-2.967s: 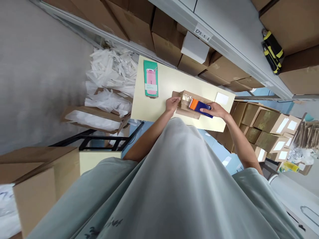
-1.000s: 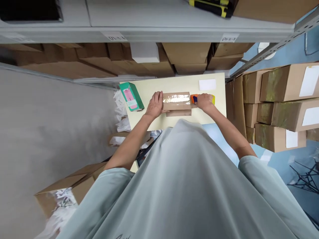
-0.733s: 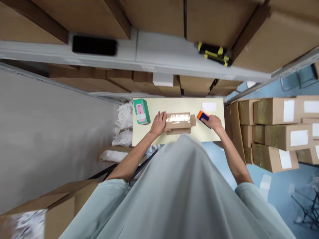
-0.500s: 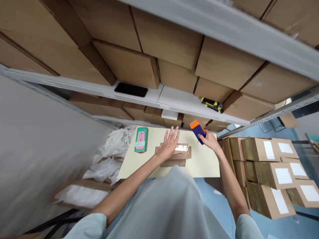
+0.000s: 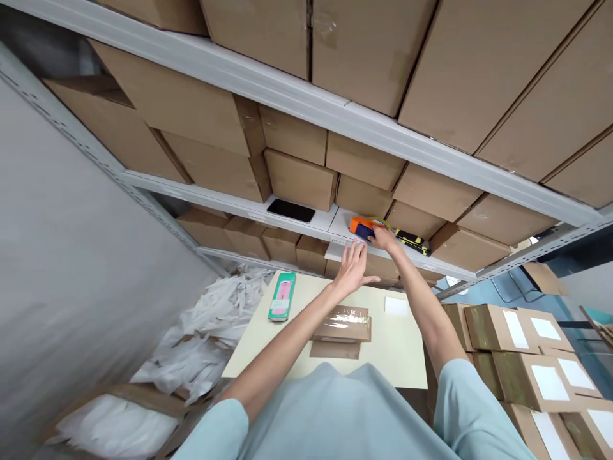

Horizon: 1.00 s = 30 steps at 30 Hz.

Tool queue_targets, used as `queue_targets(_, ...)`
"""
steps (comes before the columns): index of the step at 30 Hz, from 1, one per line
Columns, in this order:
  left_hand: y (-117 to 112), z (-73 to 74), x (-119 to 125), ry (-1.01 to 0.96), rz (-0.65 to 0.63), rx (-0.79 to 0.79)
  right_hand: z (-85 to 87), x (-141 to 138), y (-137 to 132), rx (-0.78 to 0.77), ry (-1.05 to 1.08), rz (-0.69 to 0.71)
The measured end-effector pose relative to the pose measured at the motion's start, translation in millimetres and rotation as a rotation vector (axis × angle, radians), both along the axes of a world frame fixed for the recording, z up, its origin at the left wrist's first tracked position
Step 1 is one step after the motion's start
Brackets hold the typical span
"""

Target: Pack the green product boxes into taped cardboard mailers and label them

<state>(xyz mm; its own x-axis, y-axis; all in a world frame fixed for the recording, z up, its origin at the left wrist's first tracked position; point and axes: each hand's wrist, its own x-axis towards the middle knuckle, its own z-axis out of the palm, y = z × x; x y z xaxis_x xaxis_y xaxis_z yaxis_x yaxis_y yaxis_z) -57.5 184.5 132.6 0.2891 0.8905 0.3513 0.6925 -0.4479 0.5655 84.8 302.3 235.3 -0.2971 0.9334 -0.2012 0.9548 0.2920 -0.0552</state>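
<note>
The right hand [image 5: 383, 237] at the grey metal shelf [image 5: 330, 222]

It looks closed around an orange-and-blue plastic tape dispenser [image 5: 363, 227] at the shelf's front edge. The left hand [image 5: 353, 268], fingers spread and empty, hovers above a taped brown cardboard box [image 5: 345, 323] on the pale yellow table [image 5: 407, 364].

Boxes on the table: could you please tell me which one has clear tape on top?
The brown cardboard box in the middle, with shiny tape along its lid; the green box at the left has none.
</note>
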Motion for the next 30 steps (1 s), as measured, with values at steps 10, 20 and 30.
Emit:
queue_targets(10, -92.7, -112.0, -52.2, -0.025, 0.222, -0.419, -90.3, 50.6, -46.7, 0.371, 0.35, -0.019)
queue_targets(20, -170.7, -174.6, -44.1, -0.03, 0.474, -0.887, -289.9, 58.4, -282.5, -0.208, 0.623, -0.484)
queue_targets(30, -139.7, -197.5, -20.2, -0.004, 0.685, -0.892, -333.4, 58.2, -266.7, -0.278, 0.637, -0.738)
